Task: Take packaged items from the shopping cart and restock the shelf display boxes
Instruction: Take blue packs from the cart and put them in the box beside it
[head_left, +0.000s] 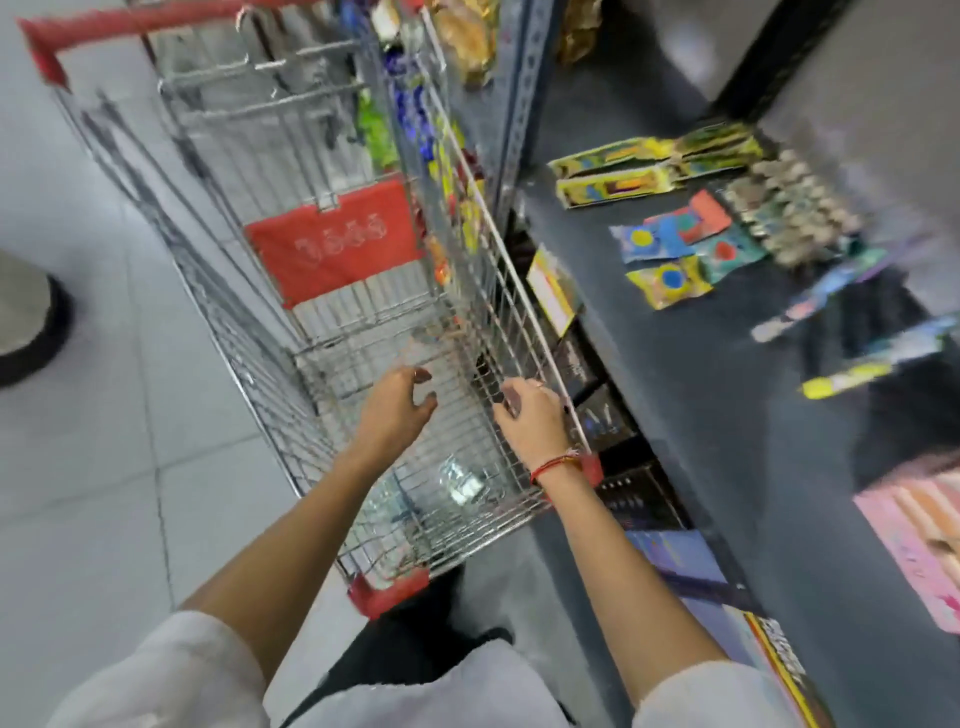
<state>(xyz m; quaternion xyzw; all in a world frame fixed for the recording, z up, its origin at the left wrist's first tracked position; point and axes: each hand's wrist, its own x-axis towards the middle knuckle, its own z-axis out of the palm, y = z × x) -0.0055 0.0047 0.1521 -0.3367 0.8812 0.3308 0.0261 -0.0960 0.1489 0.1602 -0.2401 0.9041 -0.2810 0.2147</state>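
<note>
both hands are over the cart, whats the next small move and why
Probably lower the left hand to the clear packet on the cart floor and grasp it. That hand hovers open and empty, the right hand rests at the cart's shelf-side rim, and the blurred packet seems the only stock within reach.

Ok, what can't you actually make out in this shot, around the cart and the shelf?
Head view only:
- Packets on the shelf: motion blur, print unreadable.
- Clear packaging in the cart: blurred behind the wire mesh, contents unclear.
- Lower shelf boxes: shaded under the shelf edge.
- Right hand: at the cart's side rim; blur hides any grip.
- Left hand: open, apparently empty.
</note>
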